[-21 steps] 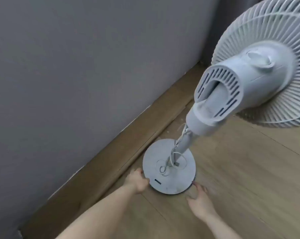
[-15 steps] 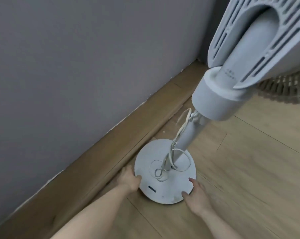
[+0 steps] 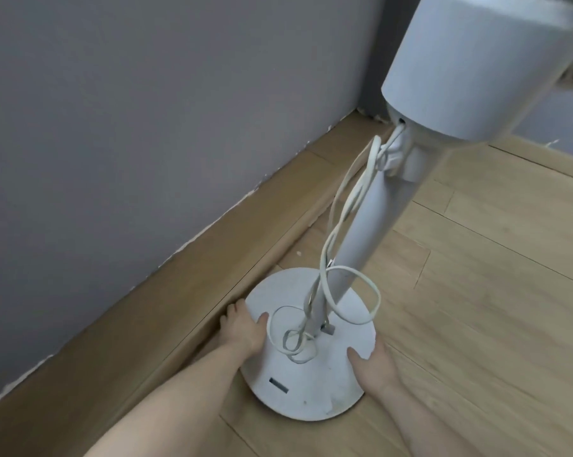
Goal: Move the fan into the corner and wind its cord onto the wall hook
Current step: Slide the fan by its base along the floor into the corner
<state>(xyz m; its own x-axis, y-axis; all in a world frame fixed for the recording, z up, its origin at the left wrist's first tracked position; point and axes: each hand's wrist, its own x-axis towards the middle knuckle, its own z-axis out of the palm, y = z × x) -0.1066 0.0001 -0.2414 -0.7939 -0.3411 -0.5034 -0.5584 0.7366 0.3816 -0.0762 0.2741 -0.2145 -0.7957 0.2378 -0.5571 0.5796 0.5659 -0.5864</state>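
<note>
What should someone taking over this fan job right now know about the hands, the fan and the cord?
Left hand grips the round white fan base at its wall-side edge; right hand grips the opposite edge.
The base sits on the wood floor beside the wooden skirting board, short of the corner.
White cord hangs in loose loops round the grey pole and onto the base.
Left: slide the fan to the corner, wind the cord. No hook in view.

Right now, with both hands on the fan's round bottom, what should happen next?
Probably slide the base along the skirting board toward the corner. The left hand and right hand grip its rim, the corner lies ahead, and the cord hangs loose.
</note>
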